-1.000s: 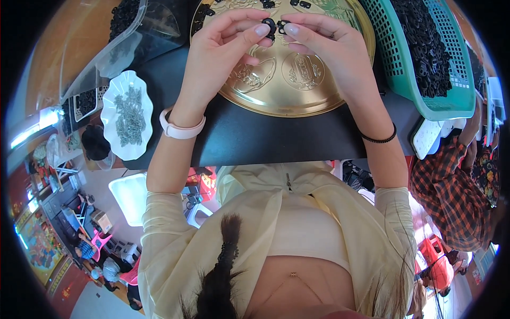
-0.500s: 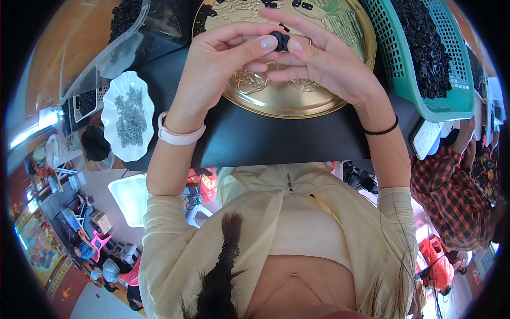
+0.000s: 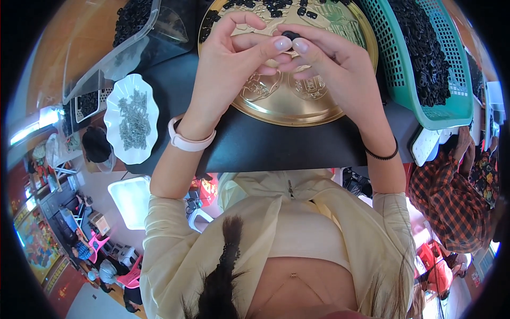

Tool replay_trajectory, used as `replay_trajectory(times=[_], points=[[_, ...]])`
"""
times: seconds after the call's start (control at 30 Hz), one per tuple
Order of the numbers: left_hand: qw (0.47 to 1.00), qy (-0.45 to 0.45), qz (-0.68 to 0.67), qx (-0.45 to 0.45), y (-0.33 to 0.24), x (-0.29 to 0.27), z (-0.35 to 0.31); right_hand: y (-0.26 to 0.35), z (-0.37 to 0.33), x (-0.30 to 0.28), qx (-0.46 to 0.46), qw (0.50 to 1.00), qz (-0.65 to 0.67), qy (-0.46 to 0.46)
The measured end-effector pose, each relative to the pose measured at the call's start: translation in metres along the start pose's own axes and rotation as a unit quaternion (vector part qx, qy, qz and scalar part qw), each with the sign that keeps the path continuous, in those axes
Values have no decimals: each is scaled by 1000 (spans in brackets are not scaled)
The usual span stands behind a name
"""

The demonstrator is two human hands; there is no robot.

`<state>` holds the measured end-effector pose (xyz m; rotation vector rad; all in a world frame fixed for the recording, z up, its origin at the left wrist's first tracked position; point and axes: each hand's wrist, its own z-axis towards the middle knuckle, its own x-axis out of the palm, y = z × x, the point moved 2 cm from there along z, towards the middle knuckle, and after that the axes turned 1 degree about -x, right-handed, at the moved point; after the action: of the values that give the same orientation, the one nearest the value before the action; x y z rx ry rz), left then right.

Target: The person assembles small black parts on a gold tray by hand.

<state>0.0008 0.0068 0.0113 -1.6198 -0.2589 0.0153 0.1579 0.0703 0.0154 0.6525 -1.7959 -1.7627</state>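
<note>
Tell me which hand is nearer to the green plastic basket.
Right. The right hand is over the gold tray, left of the green plastic basket; the left hand is farther left, also over the tray.

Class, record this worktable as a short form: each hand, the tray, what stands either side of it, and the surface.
Left hand: fingertips at a small black part; exact grip partly hidden
Right hand: pinching the small black part
Golden tray: round, embossed, beneath the hands; loose black pieces towards its far side
Right of tray: green perforated basket heaped with black links
Left of tray: white scalloped dish of small grey pieces
Surface: dark tabletop
</note>
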Motion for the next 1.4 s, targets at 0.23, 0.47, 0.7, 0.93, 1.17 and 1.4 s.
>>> replay_trajectory(times=[0.23, 0.47, 0.7, 0.93, 1.17, 1.4], points=[[980, -84, 152, 94, -9, -28, 10, 68, -19, -53, -211, 790, -391, -424], [859, -97, 488, 120, 10, -37, 9, 61, -9, -32, -338, 745, -473, -327], [792, -118, 564, 200, 10, -37, 29, -21, 18, -26, -244, 795, -539, -133], [812, -37, 569, 129, 6, -33, 23, -31, 27, -37, -228, 794, -539, -165], [892, -91, 442, 38, 1, -43, 12, -27, 24, -32, -231, 829, -501, -92], [928, -165, 325, 85, -7, -52, 2, -24, 6, 11, -157, 907, -351, 174]])
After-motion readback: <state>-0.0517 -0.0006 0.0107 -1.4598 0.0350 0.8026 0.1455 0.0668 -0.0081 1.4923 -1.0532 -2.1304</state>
